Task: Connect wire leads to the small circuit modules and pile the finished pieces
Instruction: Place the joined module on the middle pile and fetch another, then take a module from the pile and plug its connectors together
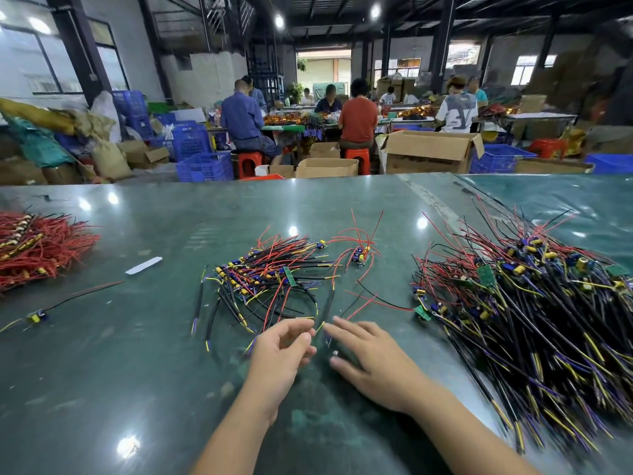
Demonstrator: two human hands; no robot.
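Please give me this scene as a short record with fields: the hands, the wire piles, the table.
left hand: fingers loosely curled near a wire tip, grip unclear
right hand: open, low over the table
middle pile: wired modules, ahead of both hands
right pile: largest
left pile: mostly red wires
table: green, glossy

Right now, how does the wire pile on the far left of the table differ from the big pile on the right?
The left pile is almost all red wire; the right pile is mostly black, with yellow and purple ends and some red. The left pile is smaller and cut off by the frame edge; the right pile spreads much wider, toward the near edge. Green boards show in the right pile, none plainly in the left. Both lie on the green table, untouched by the hands.
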